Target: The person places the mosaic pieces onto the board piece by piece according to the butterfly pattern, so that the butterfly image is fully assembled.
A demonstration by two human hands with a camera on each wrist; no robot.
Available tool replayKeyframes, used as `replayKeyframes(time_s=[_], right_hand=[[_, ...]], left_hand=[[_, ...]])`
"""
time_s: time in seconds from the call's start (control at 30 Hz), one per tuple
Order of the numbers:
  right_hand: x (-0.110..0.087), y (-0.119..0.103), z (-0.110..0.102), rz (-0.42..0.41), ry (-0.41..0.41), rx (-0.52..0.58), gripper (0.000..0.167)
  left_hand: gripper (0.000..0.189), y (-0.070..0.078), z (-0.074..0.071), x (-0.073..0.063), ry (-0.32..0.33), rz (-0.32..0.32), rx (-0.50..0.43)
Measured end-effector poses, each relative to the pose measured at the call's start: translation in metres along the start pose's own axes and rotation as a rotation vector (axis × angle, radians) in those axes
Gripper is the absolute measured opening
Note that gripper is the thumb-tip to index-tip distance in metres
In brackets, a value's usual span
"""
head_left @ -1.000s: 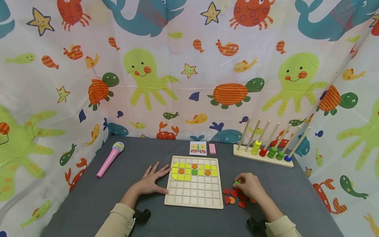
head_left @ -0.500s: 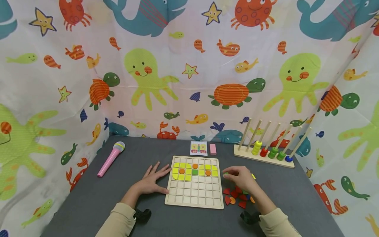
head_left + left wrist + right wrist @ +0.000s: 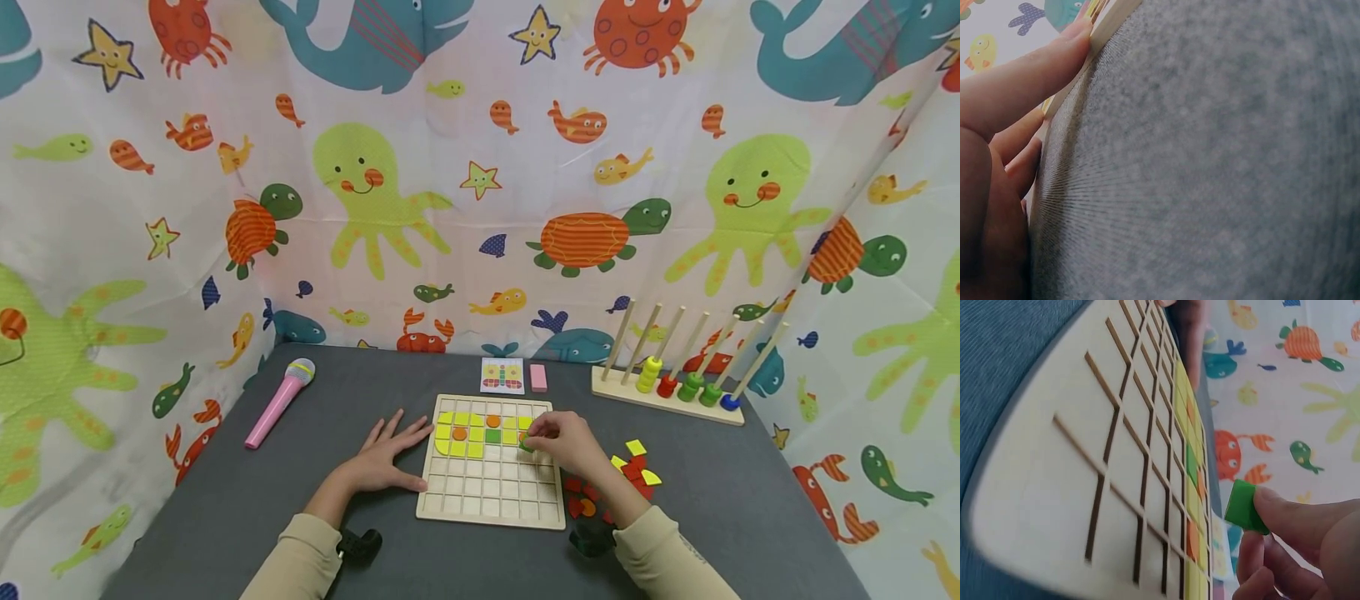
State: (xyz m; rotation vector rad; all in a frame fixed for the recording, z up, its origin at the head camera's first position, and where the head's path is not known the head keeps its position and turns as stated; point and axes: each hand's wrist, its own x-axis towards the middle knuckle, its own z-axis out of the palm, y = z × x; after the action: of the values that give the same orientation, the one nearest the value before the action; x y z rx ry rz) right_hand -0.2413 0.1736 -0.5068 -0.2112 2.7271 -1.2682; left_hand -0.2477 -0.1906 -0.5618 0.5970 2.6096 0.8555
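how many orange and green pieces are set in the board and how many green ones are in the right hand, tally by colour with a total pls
Orange round pieces set in the board: 3
Green square set in the board: 1
Green block in the right hand: 1
Total: 5

- Backdrop point(image 3: 472, 229): white fabric, creased, turning at both sides; printed whales point(image 3: 367, 50), octopuses point(image 3: 360, 162), turtles point(image 3: 581, 239), crabs point(image 3: 641, 37).
- Table point(image 3: 405, 558): dark grey woven covering, far edge against backdrop.
- Light: soft, fairly even.
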Motion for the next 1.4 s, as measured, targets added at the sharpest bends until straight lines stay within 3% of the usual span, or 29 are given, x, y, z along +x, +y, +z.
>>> replayKeyframes(time_s=[0.2, 0.67, 1.03, 1.4], right_hand=[[0.01, -0.004, 0.017, -0.071, -0.035, 0.005, 0.008], [0.023, -0.019, 0.046, -0.075, -0.081, -0.041, 0.004], [0.023, -0.02, 0.056, -0.085, -0.081, -0.143, 0.006], [0.019, -0.024, 0.051, -0.082, -0.076, -0.139, 0.007]], left_hand=[[0.103, 0.0, -0.001, 0.0, -0.004, 0.003, -0.01], [0.105, -0.001, 0.0, 0.0, 0.01, 0.013, -0.006], [0.104, -0.001, 0.0, -0.001, 0.008, 0.019, -0.011], [0.104, -0.001, 0.0, 0.0, 0.007, 0.018, -0.009]])
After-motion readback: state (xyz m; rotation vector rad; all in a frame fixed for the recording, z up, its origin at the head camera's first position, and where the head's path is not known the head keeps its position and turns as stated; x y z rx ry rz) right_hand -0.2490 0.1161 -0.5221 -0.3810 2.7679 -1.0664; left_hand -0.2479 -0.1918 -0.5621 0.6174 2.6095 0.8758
